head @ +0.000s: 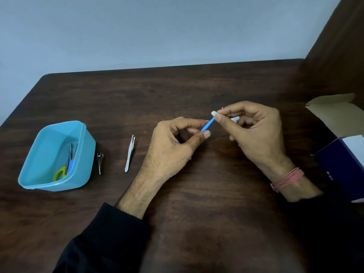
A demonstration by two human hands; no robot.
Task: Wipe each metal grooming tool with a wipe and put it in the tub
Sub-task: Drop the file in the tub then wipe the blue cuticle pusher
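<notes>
Left hand (175,142) pinches the blue-handled tool (207,125) by its handle, above the table (197,194) at centre. Right hand (254,131) pinches a small white wipe (214,113) round the tool's upper end. Tweezers (130,153) lie at nine o'clock of the left hand, nail clippers (100,163) farther that way, just beside the blue tub (39,154) holding scissors (65,168).

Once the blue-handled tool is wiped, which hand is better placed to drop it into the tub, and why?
Probably the left hand: it already pinches the blue-handled tool and is nearer the tub at the left, while the right hand holds the wipe.
</notes>
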